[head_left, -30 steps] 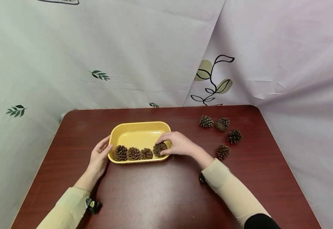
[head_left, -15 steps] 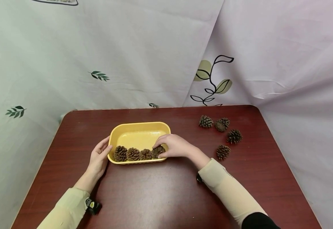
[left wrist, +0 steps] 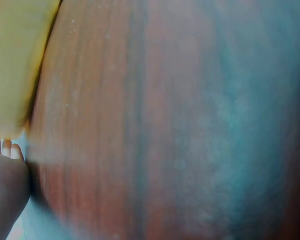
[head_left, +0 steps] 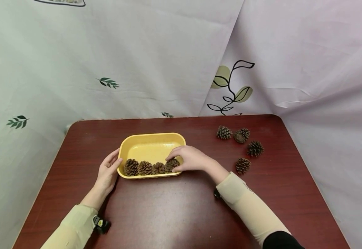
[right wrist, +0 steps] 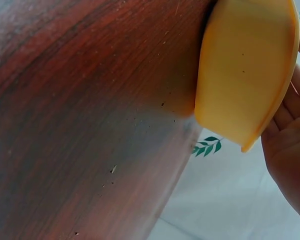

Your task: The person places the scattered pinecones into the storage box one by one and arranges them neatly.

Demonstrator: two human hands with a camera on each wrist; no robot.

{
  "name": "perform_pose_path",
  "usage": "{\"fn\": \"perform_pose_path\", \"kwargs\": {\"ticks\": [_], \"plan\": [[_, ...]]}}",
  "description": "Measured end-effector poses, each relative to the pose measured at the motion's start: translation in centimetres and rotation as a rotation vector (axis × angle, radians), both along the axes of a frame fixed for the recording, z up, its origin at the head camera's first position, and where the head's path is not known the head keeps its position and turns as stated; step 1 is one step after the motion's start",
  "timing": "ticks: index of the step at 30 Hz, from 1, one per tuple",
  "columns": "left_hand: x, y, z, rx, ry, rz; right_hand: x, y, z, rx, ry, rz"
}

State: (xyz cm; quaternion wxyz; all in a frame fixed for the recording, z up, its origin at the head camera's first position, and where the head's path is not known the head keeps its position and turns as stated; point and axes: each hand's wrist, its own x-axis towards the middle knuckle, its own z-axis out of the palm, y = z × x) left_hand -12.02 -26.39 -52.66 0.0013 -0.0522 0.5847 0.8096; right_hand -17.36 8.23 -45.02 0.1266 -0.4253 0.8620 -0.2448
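A pine cone (head_left: 171, 165), pinched in the grip of the right hand (head_left: 190, 158), has closed up to its neighbour (head_left: 158, 168), fourth in line; left hand (head_left: 107, 172) grips the tray (head_left: 151, 136) at nine o'clock.

Inside the yellow tray (head_left: 151, 148), the back half offers open room for a hand coming from above. Along its front wall a row of pine cones (head_left: 145, 168) stands in the way, and the right hand (head_left: 191, 158) blocks the front right corner. At the left end, the left hand (head_left: 106, 174) bars the side approach. Nearer the person, the worktop (head_left: 156, 211) leaves a broad lane between the forearms. Beyond the right hand, a gap runs between tray and loose pine cones (head_left: 242, 165). Hanging cloth (head_left: 137, 62) closes off the far edge.
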Motion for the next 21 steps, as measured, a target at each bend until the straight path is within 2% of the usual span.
{"fn": "perform_pose_path", "kwargs": {"ticks": [10,21], "plan": [[0.0,0.0,-0.1,0.015,0.010,0.008,0.1,0.7,0.3,-0.071,-0.008,-0.046],[0.0,-0.1,-0.2,0.022,0.037,-0.005,0.1,3.2,-0.3,-0.273,0.028,-0.187]]}}
